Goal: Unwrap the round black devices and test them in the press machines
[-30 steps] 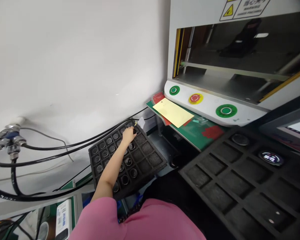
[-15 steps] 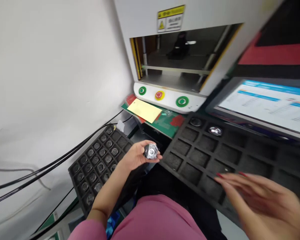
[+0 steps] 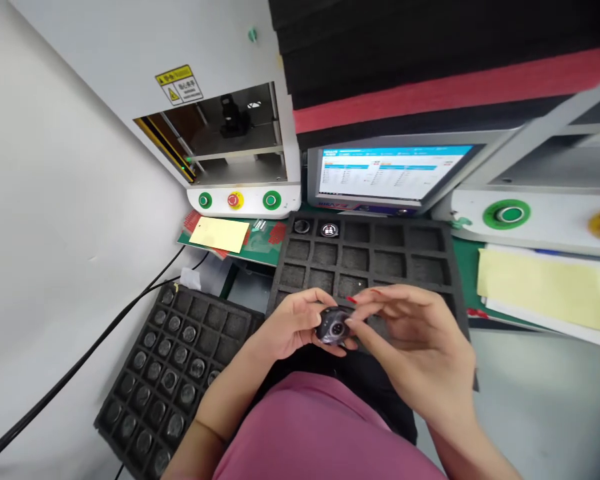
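Note:
My left hand (image 3: 300, 323) grips a round black smartwatch body (image 3: 334, 327) by its left side, in front of my torso. Its sensor back with a dark central ring faces up. On the right edge of the watch body, the thumb and fingertips of my right hand (image 3: 405, 327) are pinched together. Whether a thin film lies between those fingertips I cannot tell. Just beyond both hands lies a black foam tray (image 3: 375, 283) with square pockets. In its far row sit a dark round watch body (image 3: 301, 227) and one with a lit screen (image 3: 329, 230).
At lower left, another foam tray (image 3: 200, 303) holds several round watch bodies. A white press machine (image 3: 243, 200) with green and red buttons stands behind, beside a monitor (image 3: 390, 177). Yellow paper (image 3: 220, 233) lies on the green bench; more papers (image 3: 545, 287) lie at right. Black cables (image 3: 105, 327) cross the left.
My right hand has come in from the lower right to the watch body. The left hand has brought the watch body in front of my torso. My view has turned right.

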`<state>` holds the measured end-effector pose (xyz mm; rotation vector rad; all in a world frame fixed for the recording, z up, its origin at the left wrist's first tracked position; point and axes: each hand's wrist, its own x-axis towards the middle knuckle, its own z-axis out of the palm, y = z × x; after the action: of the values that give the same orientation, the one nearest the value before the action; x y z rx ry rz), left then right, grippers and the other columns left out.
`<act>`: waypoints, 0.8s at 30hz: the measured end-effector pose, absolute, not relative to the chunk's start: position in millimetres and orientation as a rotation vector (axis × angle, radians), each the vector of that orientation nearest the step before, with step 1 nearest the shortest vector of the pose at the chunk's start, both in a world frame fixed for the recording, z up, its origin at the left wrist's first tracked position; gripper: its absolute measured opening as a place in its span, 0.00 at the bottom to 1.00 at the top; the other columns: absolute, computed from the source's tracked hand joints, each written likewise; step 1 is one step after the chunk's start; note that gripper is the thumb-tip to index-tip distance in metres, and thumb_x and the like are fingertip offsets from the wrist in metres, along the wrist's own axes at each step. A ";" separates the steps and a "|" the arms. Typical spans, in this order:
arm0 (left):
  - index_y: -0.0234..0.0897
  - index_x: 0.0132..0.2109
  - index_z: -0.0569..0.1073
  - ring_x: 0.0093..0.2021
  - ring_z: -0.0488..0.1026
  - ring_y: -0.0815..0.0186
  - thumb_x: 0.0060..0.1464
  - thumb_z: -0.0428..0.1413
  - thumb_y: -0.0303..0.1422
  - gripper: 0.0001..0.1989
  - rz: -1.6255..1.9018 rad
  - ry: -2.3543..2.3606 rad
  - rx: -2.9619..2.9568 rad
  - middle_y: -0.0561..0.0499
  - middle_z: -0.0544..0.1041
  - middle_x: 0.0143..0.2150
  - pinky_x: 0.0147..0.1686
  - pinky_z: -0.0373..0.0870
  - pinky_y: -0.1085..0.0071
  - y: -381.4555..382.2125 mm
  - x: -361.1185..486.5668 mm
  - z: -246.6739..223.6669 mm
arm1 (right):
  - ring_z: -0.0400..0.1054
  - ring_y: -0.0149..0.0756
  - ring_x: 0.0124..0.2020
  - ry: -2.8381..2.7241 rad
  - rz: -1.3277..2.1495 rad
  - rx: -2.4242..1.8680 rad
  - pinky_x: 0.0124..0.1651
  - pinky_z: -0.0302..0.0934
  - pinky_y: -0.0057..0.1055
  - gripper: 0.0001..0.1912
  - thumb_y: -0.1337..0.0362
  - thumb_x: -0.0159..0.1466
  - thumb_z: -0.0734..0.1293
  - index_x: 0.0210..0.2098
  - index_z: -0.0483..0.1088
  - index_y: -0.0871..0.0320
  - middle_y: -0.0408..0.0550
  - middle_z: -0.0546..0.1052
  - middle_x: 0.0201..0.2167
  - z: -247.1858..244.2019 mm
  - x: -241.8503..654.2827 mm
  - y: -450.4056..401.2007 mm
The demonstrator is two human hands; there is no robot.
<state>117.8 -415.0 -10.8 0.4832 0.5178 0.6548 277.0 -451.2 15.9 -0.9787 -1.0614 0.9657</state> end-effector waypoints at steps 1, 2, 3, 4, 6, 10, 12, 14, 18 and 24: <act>0.32 0.41 0.70 0.31 0.81 0.61 0.41 0.71 0.42 0.26 0.667 0.545 0.479 0.48 0.81 0.33 0.29 0.80 0.70 -414.1 120.9 -10.1 | 0.75 0.29 0.31 -1.049 0.972 -0.975 0.37 0.74 0.26 0.19 0.77 0.56 0.71 0.43 0.70 0.52 0.43 0.77 0.36 19.3 280.8 -455.2; 0.32 0.41 0.69 0.31 0.81 0.61 0.41 0.71 0.42 0.26 0.687 0.578 0.474 0.48 0.81 0.33 0.29 0.80 0.71 -412.9 123.4 -9.4 | 0.75 0.29 0.30 -1.037 0.986 -0.965 0.36 0.74 0.26 0.19 0.77 0.56 0.71 0.43 0.70 0.52 0.43 0.77 0.34 22.3 286.0 -459.4; 0.33 0.41 0.69 0.31 0.81 0.61 0.42 0.70 0.41 0.25 0.714 0.616 0.469 0.47 0.81 0.33 0.30 0.80 0.71 -411.6 125.1 -8.4 | 0.74 0.29 0.29 -1.025 1.007 -0.958 0.35 0.73 0.27 0.18 0.77 0.56 0.71 0.42 0.70 0.52 0.43 0.77 0.33 24.0 292.9 -463.2; 0.33 0.41 0.69 0.32 0.82 0.61 0.42 0.70 0.41 0.24 0.744 0.657 0.465 0.47 0.82 0.33 0.31 0.80 0.72 -410.2 125.9 -7.2 | 0.73 0.29 0.28 -1.007 1.017 -0.962 0.34 0.73 0.27 0.18 0.77 0.57 0.71 0.42 0.71 0.52 0.43 0.77 0.33 23.6 302.0 -465.7; 0.33 0.40 0.69 0.34 0.82 0.61 0.43 0.70 0.39 0.23 0.792 0.736 0.461 0.45 0.82 0.34 0.32 0.80 0.72 -407.0 124.7 -4.7 | 0.73 0.30 0.28 -0.919 0.963 -1.040 0.34 0.72 0.29 0.17 0.73 0.55 0.73 0.41 0.70 0.51 0.43 0.77 0.33 13.9 327.2 -463.6; 0.34 0.39 0.71 0.35 0.82 0.62 0.42 0.71 0.38 0.22 0.827 0.846 0.445 0.45 0.83 0.34 0.33 0.80 0.74 -401.3 116.8 -3.7 | 0.71 0.31 0.27 -0.587 0.705 -1.404 0.33 0.69 0.31 0.25 0.64 0.41 0.80 0.36 0.68 0.53 0.42 0.76 0.31 -37.8 399.2 -431.8; 0.34 0.39 0.72 0.35 0.82 0.62 0.40 0.72 0.37 0.22 0.837 0.894 0.425 0.45 0.83 0.35 0.33 0.80 0.74 -400.3 114.1 -5.9 | 0.71 0.33 0.27 -0.529 0.703 -1.501 0.30 0.68 0.31 0.25 0.63 0.40 0.80 0.34 0.69 0.56 0.43 0.76 0.29 -67.8 431.6 -411.8; 0.34 0.39 0.72 0.35 0.82 0.61 0.38 0.72 0.37 0.23 0.853 0.940 0.400 0.44 0.83 0.35 0.33 0.80 0.73 -400.9 112.7 -8.4 | 0.71 0.33 0.28 -0.500 0.728 -1.572 0.30 0.67 0.30 0.21 0.64 0.45 0.79 0.35 0.69 0.59 0.44 0.76 0.29 -92.3 451.6 -394.2; 0.34 0.40 0.73 0.36 0.82 0.60 0.39 0.72 0.36 0.23 0.880 0.973 0.383 0.42 0.84 0.36 0.33 0.80 0.71 -403.2 105.8 -12.1 | 0.71 0.30 0.31 -0.505 0.752 -1.659 0.35 0.69 0.30 0.09 0.63 0.64 0.70 0.39 0.70 0.63 0.43 0.75 0.32 -119.9 459.9 -365.2; 0.34 0.41 0.75 0.38 0.82 0.60 0.46 0.69 0.35 0.17 0.974 0.983 0.390 0.43 0.83 0.38 0.36 0.79 0.72 -414.8 72.9 -10.8 | 0.70 0.30 0.32 -0.550 0.720 -1.800 0.37 0.69 0.32 0.09 0.62 0.67 0.67 0.41 0.70 0.63 0.43 0.74 0.34 -128.7 452.4 -341.8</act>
<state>72.9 -414.8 -10.8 0.3898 0.9832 0.9739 452.4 -341.8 -128.7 -1.7998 -0.5496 0.7205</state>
